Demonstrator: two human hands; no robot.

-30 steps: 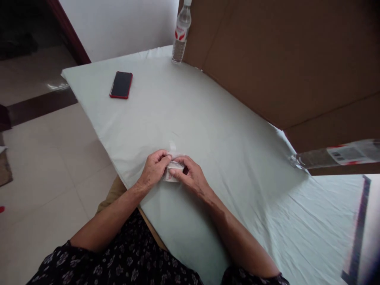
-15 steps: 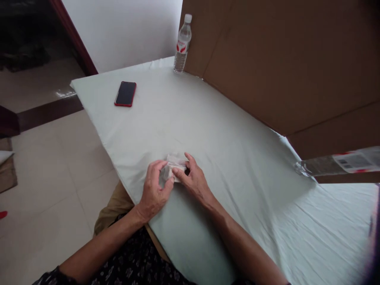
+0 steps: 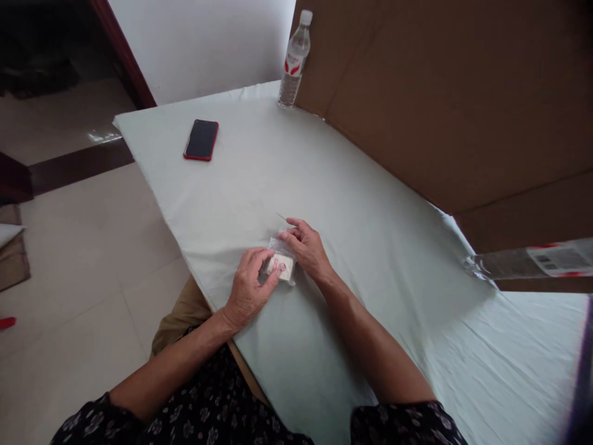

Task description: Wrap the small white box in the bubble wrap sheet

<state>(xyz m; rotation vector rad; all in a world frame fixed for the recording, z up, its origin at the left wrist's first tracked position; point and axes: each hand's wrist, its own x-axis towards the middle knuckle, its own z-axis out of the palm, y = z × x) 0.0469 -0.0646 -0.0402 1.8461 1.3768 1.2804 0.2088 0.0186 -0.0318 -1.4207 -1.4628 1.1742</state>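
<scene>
A small pale block with pink-red print, in a clear plastic wrapper (image 3: 283, 267), lies on the cloth close to the near edge of the table. My left hand (image 3: 250, 281) grips it from the left, thumb on the near side and fingers along the far side. At the far end of the wrapper, my right hand (image 3: 308, 247) has its thumb and fingers closed on the clear plastic. A thin pale sliver sticks out by the right fingertips; its kind is too small to make out.
A phone (image 3: 201, 139) with a red case lies at the back left of the cloth-covered table (image 3: 241, 179). A water bottle (image 3: 295, 62) stands by a large cardboard panel (image 3: 417, 93). Clear plastic with a label (image 3: 556, 258) is at the panel's right end.
My right hand has moved from the block to the wrapper's far end. The printed face of the block now shows, with the left hand still on it. The camera view has shifted slightly.
</scene>
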